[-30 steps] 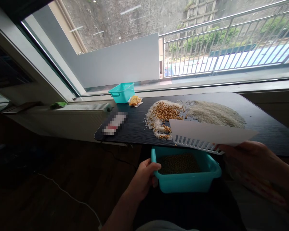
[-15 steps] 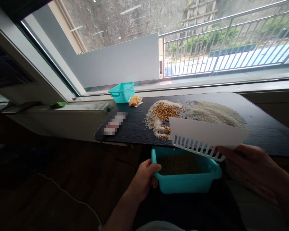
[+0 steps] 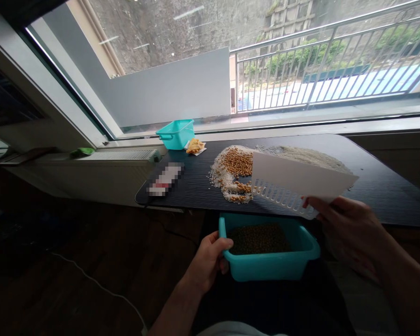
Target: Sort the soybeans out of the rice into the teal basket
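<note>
My left hand (image 3: pixel 210 255) is closed on the left rim of a turquoise plastic basin (image 3: pixel 271 267), thumb over the edge. Small dark brown-green beans or grains (image 3: pixel 261 238) cover the basin's bottom; it is held just below the table's front edge. In my right hand (image 3: pixel 346 214) is a white flat sheet with a row of slots (image 3: pixel 303 176), gripped at its lower right and tilted over the table. Left of the sheet lie yellow soybeans (image 3: pixel 238 162) mixed with white rice (image 3: pixel 219 175). Behind it spreads a larger pile of rice (image 3: pixel 311 155), partly hidden.
A second turquoise basin (image 3: pixel 177 135) stands at the back left of the dark table (image 3: pixel 192 179), beside a yellowish crumpled item (image 3: pixel 195 146) on white paper. A blurred-out flat object (image 3: pixel 166 178) lies at the left end. Behind is a window; a radiator (image 3: pixel 126 157) stands left.
My right hand has raised the slotted white sheet up and away from the basin, over the table toward the rice. My left hand and the basin stay nearly in place.
</note>
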`<state>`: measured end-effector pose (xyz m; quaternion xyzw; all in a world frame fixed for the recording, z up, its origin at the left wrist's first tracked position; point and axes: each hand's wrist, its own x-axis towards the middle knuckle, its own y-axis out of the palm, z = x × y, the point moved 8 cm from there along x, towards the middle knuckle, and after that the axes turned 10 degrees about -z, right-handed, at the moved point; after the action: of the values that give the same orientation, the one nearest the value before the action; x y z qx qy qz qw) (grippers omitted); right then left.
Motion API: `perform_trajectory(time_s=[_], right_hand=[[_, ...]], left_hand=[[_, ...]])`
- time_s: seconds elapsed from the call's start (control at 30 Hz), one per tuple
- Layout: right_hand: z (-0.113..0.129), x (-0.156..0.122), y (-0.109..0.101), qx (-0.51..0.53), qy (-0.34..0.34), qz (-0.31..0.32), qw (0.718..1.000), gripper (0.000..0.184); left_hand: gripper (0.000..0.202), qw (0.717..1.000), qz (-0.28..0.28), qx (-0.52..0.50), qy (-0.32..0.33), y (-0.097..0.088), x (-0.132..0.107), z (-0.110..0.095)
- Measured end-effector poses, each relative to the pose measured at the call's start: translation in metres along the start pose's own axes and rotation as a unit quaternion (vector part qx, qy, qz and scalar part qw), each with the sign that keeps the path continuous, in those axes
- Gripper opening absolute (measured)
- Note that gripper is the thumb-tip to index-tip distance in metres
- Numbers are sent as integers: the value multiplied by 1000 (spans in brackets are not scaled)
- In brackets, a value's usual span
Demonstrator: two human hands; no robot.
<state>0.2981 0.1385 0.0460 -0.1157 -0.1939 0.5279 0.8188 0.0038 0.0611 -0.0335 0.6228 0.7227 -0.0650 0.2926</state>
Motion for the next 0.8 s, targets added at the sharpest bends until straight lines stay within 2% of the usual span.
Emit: perform_trajectory(time_s=[0.13,0.37,0.5,0.63,0.8], right_hand=[[-5,1,6,8,11,26,1000,51],[-6,-2,2,10,25,15,1000,47],[-10,-2,6,16,35,31,999,51],[-13,0,5,23,43,17,999,56],[-6,-5,7,50,64,37,996,60]], left_hand=[[33,1000,-1,-5,-1,-1,1,2],[33,1000,-2,-7,-5,-1,0,1],[33,1000,-6,-3,-6,-2,-1,1],[33,1000,-11,-3,-7,-2,0,2],[31,1000,-3,-9,-4,-1,1,2]])
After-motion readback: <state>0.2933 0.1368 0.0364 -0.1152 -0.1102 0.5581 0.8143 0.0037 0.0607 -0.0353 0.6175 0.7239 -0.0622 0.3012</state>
